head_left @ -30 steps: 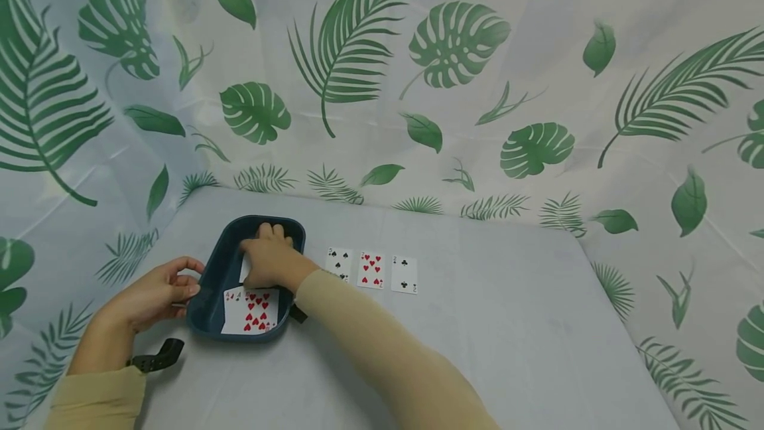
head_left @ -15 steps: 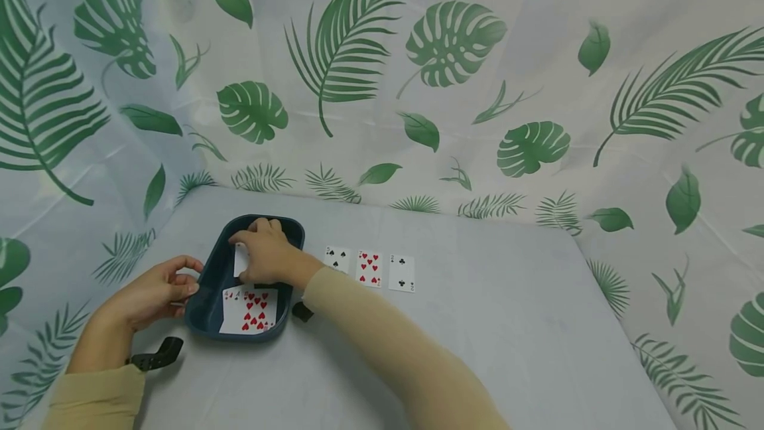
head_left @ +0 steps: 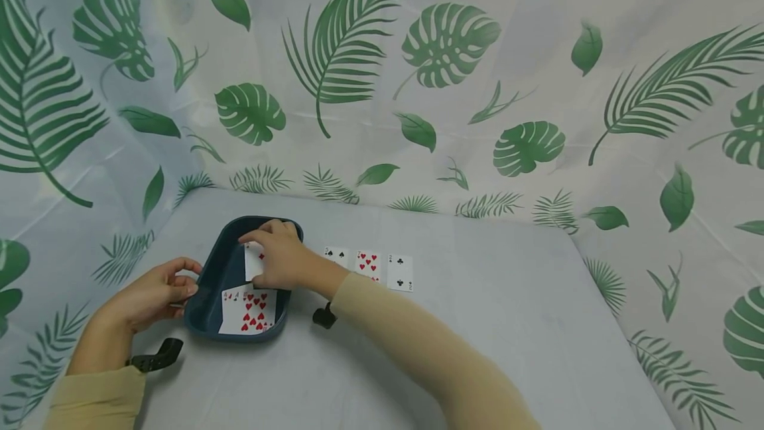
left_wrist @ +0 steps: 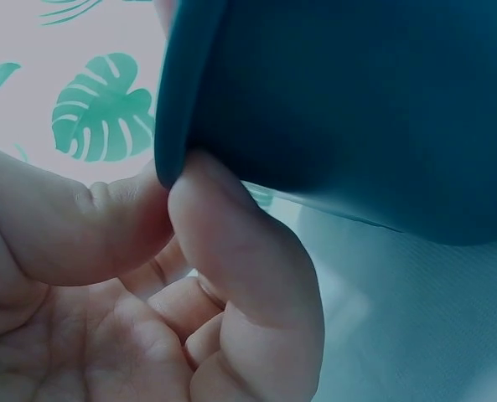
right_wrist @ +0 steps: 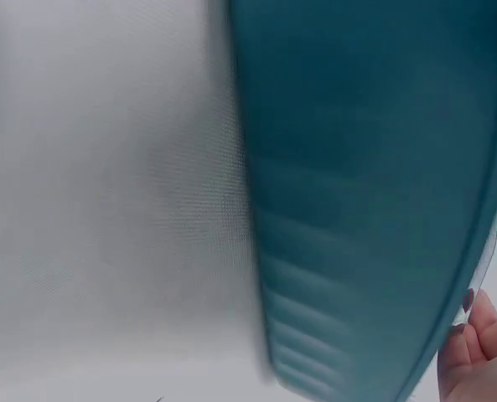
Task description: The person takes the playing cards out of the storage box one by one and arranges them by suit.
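Note:
My left hand (head_left: 158, 290) pinches the left rim of a dark blue tray (head_left: 209, 307); the left wrist view shows thumb and index finger (left_wrist: 248, 260) on that rim. Inside the tray, at its far right part, my right hand (head_left: 285, 257) holds a white playing card (head_left: 253, 264) with a red diamond pip showing, mostly hidden by the hand. Nearer in the tray lie overlapping playing cards (head_left: 253, 312), a heart card on top. The right wrist view is filled by the tray's outer wall (right_wrist: 357, 209).
To the tray's right, three playing cards lie face up in a row: a spade card (head_left: 336, 254), partly hidden by the right arm, a heart card (head_left: 368, 264) and a two of clubs (head_left: 400, 273). A leaf-patterned curtain (head_left: 358, 151) stands behind the white-covered table (head_left: 507, 324).
Over the last half second my right hand shifts right within the tray and the card moves with it, now showing a red diamond. The left hand stays on the rim.

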Available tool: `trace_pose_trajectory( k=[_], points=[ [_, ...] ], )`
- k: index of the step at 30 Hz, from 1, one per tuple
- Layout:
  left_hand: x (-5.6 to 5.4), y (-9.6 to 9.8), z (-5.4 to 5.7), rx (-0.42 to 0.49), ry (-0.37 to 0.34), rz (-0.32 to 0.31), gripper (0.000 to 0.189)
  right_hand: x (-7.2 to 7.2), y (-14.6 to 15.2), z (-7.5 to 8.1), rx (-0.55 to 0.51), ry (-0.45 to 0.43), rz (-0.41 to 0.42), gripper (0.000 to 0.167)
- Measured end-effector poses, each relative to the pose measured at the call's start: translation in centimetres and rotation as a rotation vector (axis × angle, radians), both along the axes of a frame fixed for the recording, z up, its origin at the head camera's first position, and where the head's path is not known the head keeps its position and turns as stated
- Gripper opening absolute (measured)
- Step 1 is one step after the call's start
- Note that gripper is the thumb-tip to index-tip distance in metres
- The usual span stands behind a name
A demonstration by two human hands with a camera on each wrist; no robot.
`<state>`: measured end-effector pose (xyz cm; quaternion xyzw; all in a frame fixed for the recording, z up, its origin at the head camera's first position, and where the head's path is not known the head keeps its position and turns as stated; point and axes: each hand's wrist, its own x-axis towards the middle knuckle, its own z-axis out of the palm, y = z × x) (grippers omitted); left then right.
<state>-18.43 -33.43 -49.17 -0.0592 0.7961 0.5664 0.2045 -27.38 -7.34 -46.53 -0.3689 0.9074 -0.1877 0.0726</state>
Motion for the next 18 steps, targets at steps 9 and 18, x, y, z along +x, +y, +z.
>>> trace_pose_trajectory(
  k=[9, 18],
  points=[
    [0.0, 0.1, 0.0, 0.002, 0.003, 0.004, 0.035, 0.6, 3.1, 0.4, -0.069, -0.029, -0.023, 0.076],
    [0.0, -0.1, 0.0, 0.016, 0.008, -0.009, 0.036, 1.1, 6.3, 1.4, -0.126, -0.085, -0.071, 0.076]
  ],
)
